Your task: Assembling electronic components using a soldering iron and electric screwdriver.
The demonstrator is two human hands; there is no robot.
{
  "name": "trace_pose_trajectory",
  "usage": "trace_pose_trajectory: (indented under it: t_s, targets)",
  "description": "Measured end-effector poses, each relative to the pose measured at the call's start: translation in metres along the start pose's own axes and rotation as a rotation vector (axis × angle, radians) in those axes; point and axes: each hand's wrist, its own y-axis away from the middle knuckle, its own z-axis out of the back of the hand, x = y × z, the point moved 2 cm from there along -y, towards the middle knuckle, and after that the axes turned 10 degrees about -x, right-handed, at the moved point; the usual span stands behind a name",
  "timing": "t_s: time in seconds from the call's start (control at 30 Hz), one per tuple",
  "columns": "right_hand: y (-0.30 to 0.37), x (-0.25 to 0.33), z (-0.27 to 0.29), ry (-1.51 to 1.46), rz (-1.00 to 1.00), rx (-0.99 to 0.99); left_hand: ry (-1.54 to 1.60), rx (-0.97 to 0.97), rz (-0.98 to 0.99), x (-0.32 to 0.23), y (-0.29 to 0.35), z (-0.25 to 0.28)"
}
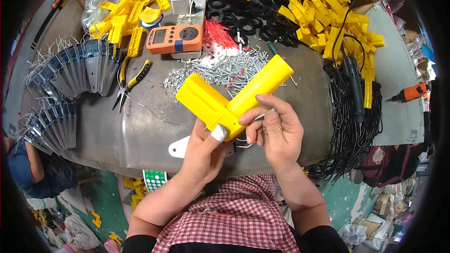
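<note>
My left hand (206, 147), its thumb wrapped in something whitish, grips a V-shaped yellow plastic housing (227, 107) by its lower joint. The two arms of the housing point up and outward over the table. Between thumb and fingers of my right hand (280, 133) is a thin metal screw (258, 117), its end beside the small holes near the joint. A pale metal plate with a hole (178, 149) lies under my left hand, partly hidden. Beyond the housing lie a heap of loose screws (251, 65) and a scatter of small nuts (176, 78).
Yellow plastic parts (323, 18) pile at far right, black rings (248, 23) at centre back. An orange meter (174, 39), pliers (133, 82) and fanned metal plates with wires (77, 70) stand left. A soldering iron (354, 84) hangs over black cables (349, 145) at right.
</note>
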Motion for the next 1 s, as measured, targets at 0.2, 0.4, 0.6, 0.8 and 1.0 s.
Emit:
trace_pose_trajectory:
  t_s: [0.2,0.4,0.6,0.8,1.0]
  targets:
    - [-0.008,0.001,0.001,-0.089,0.034,-0.263,-0.395,-0.153,-0.455,0.003,0.011,-0.002]
    - [-0.002,0.009,0.023,0.78,0.417,-0.051,-0.687,-0.163,-0.499,-0.023,0.004,-0.02]
    - [-0.021,0.071,0.023,1.442,0.784,0.452,-0.812,0.159,-0.128,-0.032,0.009,-0.012]
    - [-0.018,0.06,0.044,1.647,0.668,0.589,-1.816,0.326,-0.704,-0.018,-0.002,0.003]
    - [-0.009,0.032,0.046,1.515,0.565,0.648,-1.776,0.286,-0.665,-0.018,-0.004,0.007]
